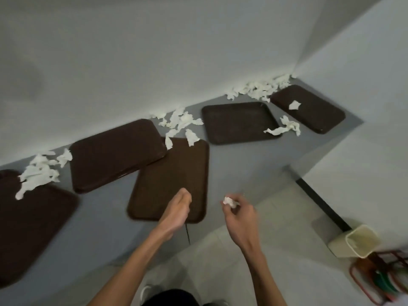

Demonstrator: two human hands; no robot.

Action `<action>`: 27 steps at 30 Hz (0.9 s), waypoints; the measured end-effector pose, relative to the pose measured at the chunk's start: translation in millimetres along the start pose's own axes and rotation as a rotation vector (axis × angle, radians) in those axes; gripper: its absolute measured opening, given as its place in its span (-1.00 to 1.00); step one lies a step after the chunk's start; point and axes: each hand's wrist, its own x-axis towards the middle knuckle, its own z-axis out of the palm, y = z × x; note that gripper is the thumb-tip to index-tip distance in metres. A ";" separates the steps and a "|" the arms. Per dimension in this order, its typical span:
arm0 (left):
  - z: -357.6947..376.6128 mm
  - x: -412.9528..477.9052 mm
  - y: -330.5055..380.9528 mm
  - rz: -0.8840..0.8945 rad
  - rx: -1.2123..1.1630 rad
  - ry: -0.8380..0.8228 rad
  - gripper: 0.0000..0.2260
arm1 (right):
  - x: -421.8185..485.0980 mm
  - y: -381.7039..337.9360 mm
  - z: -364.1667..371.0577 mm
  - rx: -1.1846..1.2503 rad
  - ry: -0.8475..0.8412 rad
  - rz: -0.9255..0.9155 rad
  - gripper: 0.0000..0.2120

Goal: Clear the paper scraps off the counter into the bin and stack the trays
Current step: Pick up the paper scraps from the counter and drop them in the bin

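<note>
Several dark brown trays lie along the grey counter (pixel 99 219): one at far left (pixel 28 221), one by the wall (pixel 114 153), one in front of me (pixel 174 173), and two at the right (pixel 238 122) (pixel 313 111). White paper scraps lie in heaps at left (pixel 39 171), centre (pixel 181 124), between the right trays (pixel 284 127) and in the far corner (pixel 260 87). My left hand (pixel 176 213) hovers over the front tray's near edge, fingers straight. My right hand (pixel 238 215) pinches a crumpled paper scrap (pixel 229 202) just off the counter edge.
A cream bin (pixel 362 241) stands on the tiled floor at lower right, next to a red wire rack (pixel 384 281). Grey walls close off the counter behind and at the right end.
</note>
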 end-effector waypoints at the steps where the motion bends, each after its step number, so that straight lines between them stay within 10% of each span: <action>1: 25.9 0.6 6.1 0.012 -0.005 -0.033 -0.80 | 4.4 10.6 -22.0 0.000 0.020 0.009 -0.94; 27: 644.7 137.8 90.6 0.021 0.539 -0.629 -0.65 | 141.4 332.4 -438.2 -0.049 0.482 0.462 -0.84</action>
